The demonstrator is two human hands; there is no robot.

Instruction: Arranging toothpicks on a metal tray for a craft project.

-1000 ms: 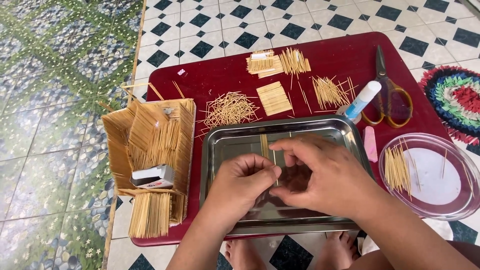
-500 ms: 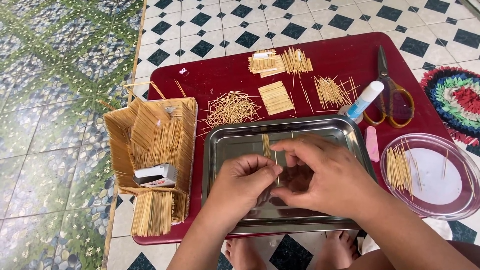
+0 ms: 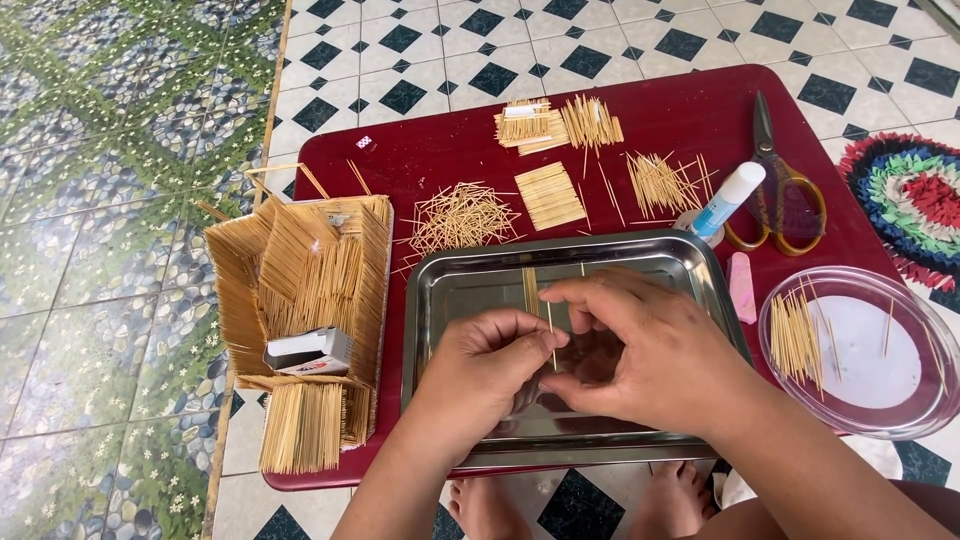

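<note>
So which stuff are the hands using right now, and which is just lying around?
In use:
left hand and right hand, pinching a thin stick
metal tray beneath them
short row of sticks in the tray

Lying about:
scissors
glue tube
stick house
loose stick pile
clear lid holding sticks
rug

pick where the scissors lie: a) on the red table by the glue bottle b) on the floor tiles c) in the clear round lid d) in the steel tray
a, the scissors lie flat on the red table, right beside the glue bottle, outside the steel tray.
</note>
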